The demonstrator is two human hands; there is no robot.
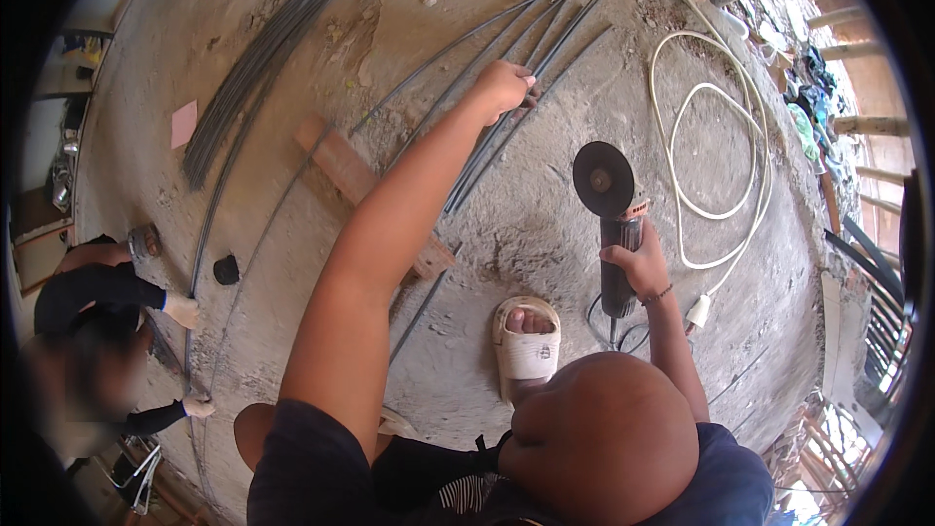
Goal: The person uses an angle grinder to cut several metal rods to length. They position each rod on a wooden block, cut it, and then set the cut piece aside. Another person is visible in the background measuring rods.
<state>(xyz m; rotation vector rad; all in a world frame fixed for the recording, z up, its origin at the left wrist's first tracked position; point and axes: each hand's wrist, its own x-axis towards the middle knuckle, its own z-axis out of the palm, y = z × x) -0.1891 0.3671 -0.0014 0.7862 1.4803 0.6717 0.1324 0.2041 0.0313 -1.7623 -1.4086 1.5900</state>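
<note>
the left hand (504,90) reaches far ahead, its fingers curled in around some thin, dark grey metal rods (474,183) lying slantwise over the rough grey ground (467,331); how many are in its grip is hard to tell. the right hand (638,258) is wrapped around the body of a dark angle grinder (617,282) with a round black disc (604,180), raised right of the rods. a flat reddish-brown wooden board (337,161) passes beneath the left forearm. a thicker bundle of dark metal rods (255,88) lies far left. right of the grinder, a long white cable (669,146) loops loosely. near left, a co-worker's gloved hands (182,310) touch a long rod.
</note>
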